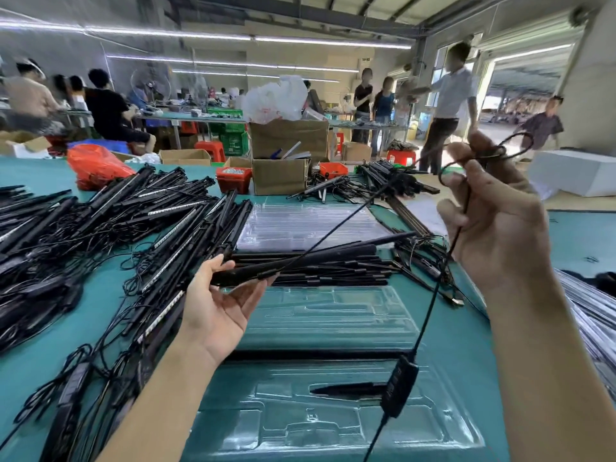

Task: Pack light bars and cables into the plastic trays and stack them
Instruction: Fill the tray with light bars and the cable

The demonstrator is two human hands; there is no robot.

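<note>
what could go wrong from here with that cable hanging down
The inline controller dangles on the cable over the clear tray; it may snag the tray or the bar already in it. The left hand holds the light bars only lightly at one end, so a tug from the right hand might tip them.

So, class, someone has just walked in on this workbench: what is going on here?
A person is packing black light bars at a green table. The left hand holds a light bar by one end, above the clear plastic trays. The right hand, raised, pinches the bar's cable, looped at the top, with a black control box dangling over the nearest tray, which holds one dark piece already. A big pile of bars waits on the left.
</note>
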